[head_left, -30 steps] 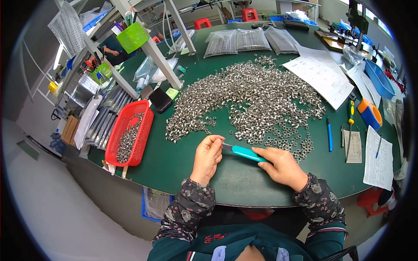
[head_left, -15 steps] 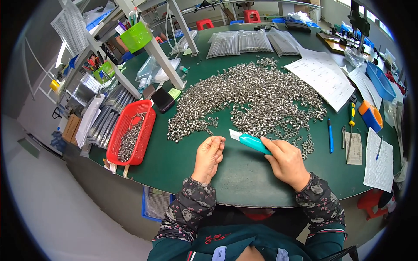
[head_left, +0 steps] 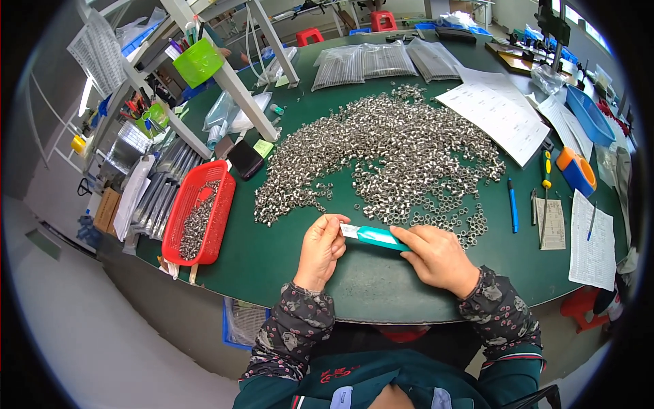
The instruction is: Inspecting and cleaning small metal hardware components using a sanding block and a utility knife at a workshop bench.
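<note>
My right hand (head_left: 441, 258) is closed round the teal handle of a utility knife (head_left: 383, 237), index finger laid along its top. The knife's pale, flat blade points left and meets the fingertips of my left hand (head_left: 320, 249). That hand is closed in a pinch on a small metal ring, now mostly hidden by fingers and blade. Just beyond both hands spreads a large heap of short, shiny metal rings (head_left: 381, 146). Some rings lie loose at its near right edge.
A red basket (head_left: 221, 221) with more rings stands left, beside a black case (head_left: 245, 159). To the right lie printed sheets (head_left: 501, 116), a blue pen (head_left: 512, 204), a yellow-handled screwdriver (head_left: 546, 170) and an orange-and-blue tape dispenser (head_left: 577, 170). Bagged rods (head_left: 390, 60) lie at the back.
The knife has moved left and slightly down, bringing its blade to my left fingertips. My right hand has shifted left with it. The whole view has shifted slightly.
</note>
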A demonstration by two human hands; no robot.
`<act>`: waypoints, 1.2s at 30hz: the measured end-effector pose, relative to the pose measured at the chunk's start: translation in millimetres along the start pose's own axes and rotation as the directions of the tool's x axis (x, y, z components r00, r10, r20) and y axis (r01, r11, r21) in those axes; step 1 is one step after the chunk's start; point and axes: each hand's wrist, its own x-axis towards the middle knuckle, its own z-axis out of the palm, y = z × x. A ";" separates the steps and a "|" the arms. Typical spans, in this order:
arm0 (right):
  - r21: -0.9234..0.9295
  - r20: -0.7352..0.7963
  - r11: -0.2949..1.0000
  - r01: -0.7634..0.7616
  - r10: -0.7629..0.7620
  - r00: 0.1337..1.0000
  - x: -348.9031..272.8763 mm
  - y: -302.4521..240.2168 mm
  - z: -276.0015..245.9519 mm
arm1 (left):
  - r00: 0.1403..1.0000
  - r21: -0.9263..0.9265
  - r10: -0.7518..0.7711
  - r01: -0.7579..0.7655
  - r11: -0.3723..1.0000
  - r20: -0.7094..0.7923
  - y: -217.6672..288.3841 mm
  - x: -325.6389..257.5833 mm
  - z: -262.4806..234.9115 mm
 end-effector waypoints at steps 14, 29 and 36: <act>0.004 -0.126 0.997 -0.071 0.071 0.990 1.3 8.2 -3.5 | 0.995 0.054 0.059 -0.054 0.997 -0.085 2.0 4.1 2.6; 0.007 -0.069 0.994 -0.110 0.110 0.992 1.4 5.8 -4.7 | 1.000 -0.088 0.025 -0.026 0.996 -0.008 1.1 4.2 -4.8; 0.000 -0.162 0.994 -0.109 0.108 0.981 3.0 14.5 -8.6 | 0.999 -0.216 -0.001 -0.008 0.976 -0.044 4.0 5.5 -2.2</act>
